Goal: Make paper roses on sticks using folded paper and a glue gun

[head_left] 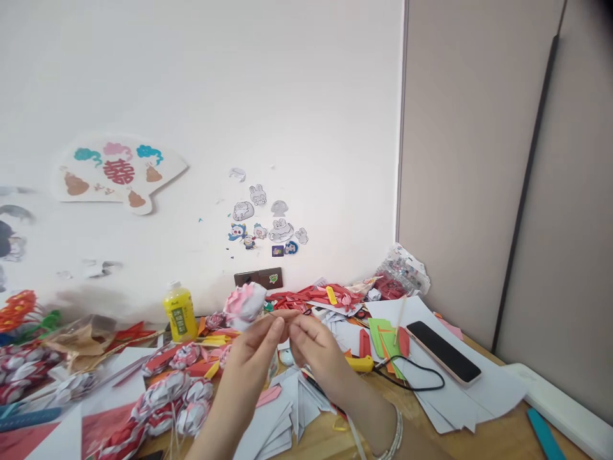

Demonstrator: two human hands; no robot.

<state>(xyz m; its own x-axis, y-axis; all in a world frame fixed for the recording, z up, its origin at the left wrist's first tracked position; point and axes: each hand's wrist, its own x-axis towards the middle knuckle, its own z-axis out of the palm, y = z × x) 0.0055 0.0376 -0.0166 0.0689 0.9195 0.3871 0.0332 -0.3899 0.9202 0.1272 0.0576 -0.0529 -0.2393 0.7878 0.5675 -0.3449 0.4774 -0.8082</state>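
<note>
My left hand (256, 348) and my right hand (313, 351) meet at the fingertips above the table, both closed in a pinch. A thin dark strand (271, 314) shows at the fingers; the fingertips hide most of it. Just beyond my left hand is a pink and white folded-paper ball (245, 305), and the strand seems to run toward it. Whether the two are joined I cannot tell. Beneath my hands lie folded white paper pieces (272, 418) and a pink paper strip (268, 396).
Around lie clusters of red-and-white paper balls (163, 402), a yellow bottle (180, 312), a phone (443, 351), a black cord loop (431, 387), a yellow-handled tool (359, 363), green paper (383, 342) and red paper strips (306, 298). A white wall (287, 96) stands behind the wooden table (397, 441).
</note>
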